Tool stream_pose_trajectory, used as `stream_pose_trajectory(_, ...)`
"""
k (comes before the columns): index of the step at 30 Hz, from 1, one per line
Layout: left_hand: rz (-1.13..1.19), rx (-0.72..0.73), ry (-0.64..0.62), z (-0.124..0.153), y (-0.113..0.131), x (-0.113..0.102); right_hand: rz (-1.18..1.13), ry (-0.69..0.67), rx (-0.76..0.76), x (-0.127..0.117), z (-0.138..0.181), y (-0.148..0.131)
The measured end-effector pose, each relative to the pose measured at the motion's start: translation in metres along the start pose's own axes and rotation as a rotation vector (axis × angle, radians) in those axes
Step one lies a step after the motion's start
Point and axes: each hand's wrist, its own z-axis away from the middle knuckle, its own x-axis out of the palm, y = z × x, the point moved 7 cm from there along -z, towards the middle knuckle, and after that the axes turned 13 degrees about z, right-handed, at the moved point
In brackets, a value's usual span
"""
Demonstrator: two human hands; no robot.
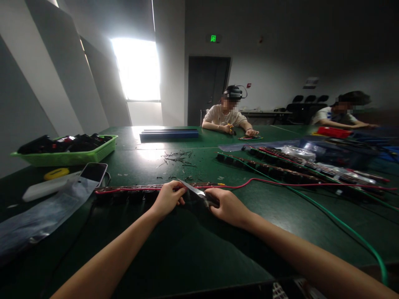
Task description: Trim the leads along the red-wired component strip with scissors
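My right hand (pixel 229 205) is closed around the handles of a pair of scissors (pixel 197 191). The blades point up and left, with their tip just beyond the fingers of my left hand (pixel 168 197). Those fingers are pinched on a red wire (pixel 243 185) that runs along a dark strip (pixel 124 195) with black segments and copper-coloured wires. The exact grip is partly hidden by my fingers. A short yellow end (pixel 220 184) shows on the wires beyond the scissors.
Cut wire scraps (pixel 177 157) lie ahead. At left are a green basket (pixel 68 155) of black parts, a phone (pixel 93 173) and a plastic bag (pixel 46 216). More wired strips (pixel 271 168) and a green wire (pixel 336 216) lie right. Two co-workers (pixel 226 114) sit across the table.
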Motion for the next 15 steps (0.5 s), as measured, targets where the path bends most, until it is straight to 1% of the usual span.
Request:
stream_pose_trajectory(4, 0.002, 0.005, -0.001, -0.0003, -0.0006, -0.0004, 0.089, -0.017, 0.047, 0.0002, 0.0010, 0.0014)
stream_pose_trajectory(8, 0.014, 0.006, 0.001, 0.0000, -0.0005, -0.0006, 0.179, 0.004, 0.046, -0.0023, 0.0023, -0.0010)
stream_pose_trajectory(15, 0.039, -0.001, 0.022, 0.0001, -0.0016, -0.0014, 0.257, -0.001, 0.023, -0.0038, 0.0041, -0.0063)
